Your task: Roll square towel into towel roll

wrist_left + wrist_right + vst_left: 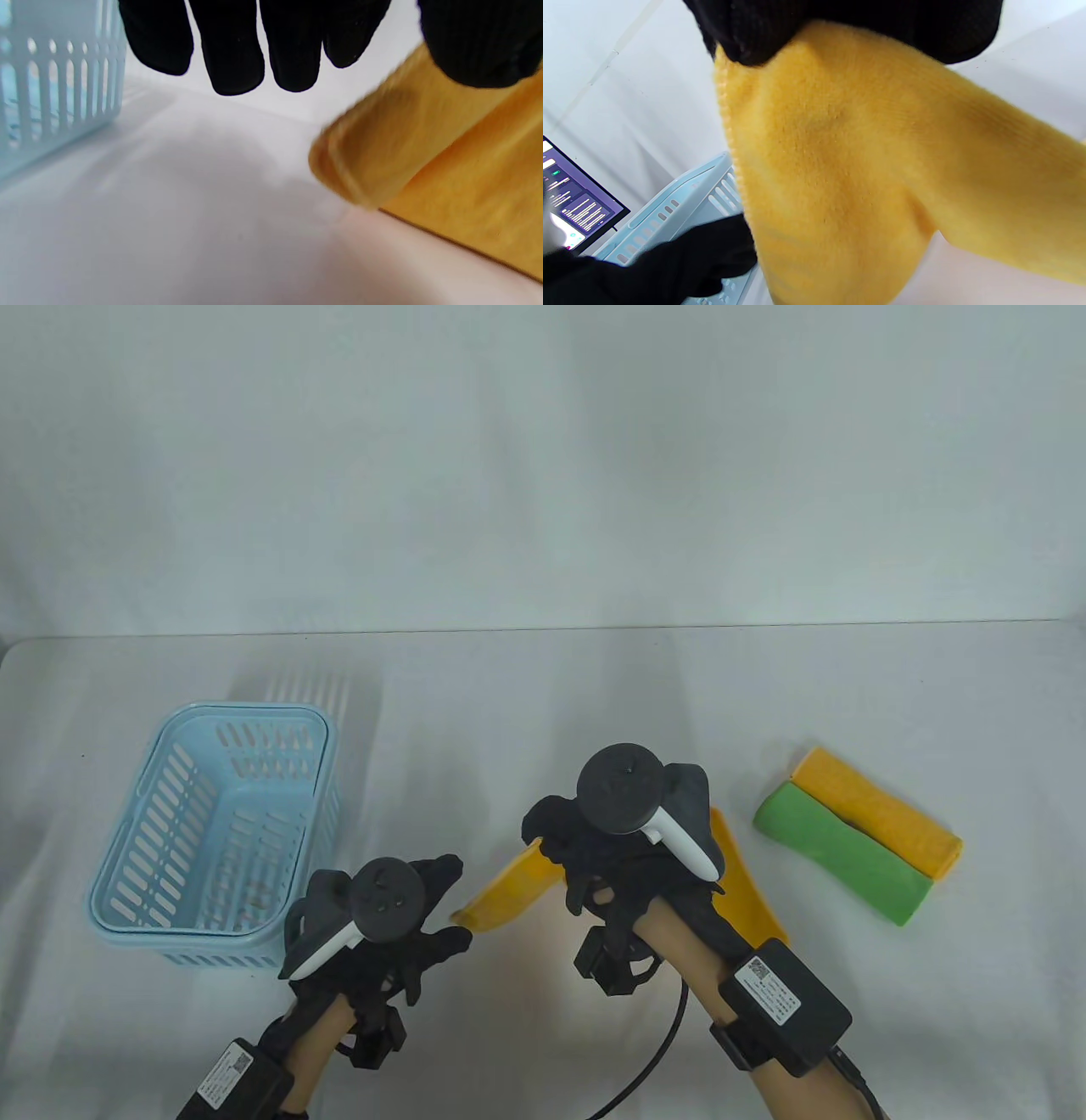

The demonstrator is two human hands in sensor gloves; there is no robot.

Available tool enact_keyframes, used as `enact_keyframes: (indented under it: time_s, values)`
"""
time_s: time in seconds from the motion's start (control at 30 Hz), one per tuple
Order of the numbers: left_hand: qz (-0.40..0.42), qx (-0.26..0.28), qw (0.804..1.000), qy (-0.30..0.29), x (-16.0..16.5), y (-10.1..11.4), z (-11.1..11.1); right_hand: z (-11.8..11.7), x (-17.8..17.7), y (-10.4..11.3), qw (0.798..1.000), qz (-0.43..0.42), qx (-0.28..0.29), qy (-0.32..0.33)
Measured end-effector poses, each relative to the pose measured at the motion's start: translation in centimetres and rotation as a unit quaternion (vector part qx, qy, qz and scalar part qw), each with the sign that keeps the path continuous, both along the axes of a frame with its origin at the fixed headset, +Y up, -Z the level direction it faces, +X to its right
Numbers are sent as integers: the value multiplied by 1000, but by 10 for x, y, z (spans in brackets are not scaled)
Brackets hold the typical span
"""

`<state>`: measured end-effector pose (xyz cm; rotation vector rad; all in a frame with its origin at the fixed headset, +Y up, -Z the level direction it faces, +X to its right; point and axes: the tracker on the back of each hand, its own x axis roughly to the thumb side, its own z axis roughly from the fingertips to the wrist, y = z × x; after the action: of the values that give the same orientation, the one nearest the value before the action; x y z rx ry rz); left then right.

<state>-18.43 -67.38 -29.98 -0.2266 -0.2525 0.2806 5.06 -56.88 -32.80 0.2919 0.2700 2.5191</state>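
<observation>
Yellow towel [848,169] fills most of the right wrist view, hanging from the black gloved fingers [840,21] of the right hand [624,848], which pinch its top edge; in the table view that hand sits just right of the frame's centre, lifted, with the cloth draped under it and trailing to the lower right. Held up like this, the towel seems to be raised so that it can be spread or straightened before any rolling starts, so the roll looks not yet begun on this piece. Its lower left end curls into a loose fold [501,895] just beside the left hand [390,925], which lies lower and further left. From the left wrist view the left fingers [231,55] hang straight down and relaxed over the bare table [169,212], holding nothing, though the thumb [479,46] at the upper right overlaps the cloth and I cannot tell whether it touches. That hand seems poised to catch the free end. Further right in the table view lie two finished rolls, a green roll [840,857] and an orange roll [882,814] touching side by side, probably set apart as done work. At the left stands a light blue basket [127,857], likely where rolls are meant to go
</observation>
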Motion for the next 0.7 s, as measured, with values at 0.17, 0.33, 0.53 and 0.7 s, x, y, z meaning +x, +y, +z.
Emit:
enact_keyframes:
  time_s: [0.17, 0.33, 0.53, 0.7]
  values:
    - [22, -38, 999, 3, 6, -14, -8, 3, -1, 4, 1000, -3, 6, 4]
    - [52, -51, 997, 21, 2, -16, -10, 3, 2, 7, 1000, -10, 11, -1]
    - [79, -57, 995, 22, 0, -13, -10, 4, 11, 10, 1000, -8, 24, -9]
    - [96, -45, 994, 22, -1, -6, -7, 8, 21, 12, 999, -12, 41, -13]
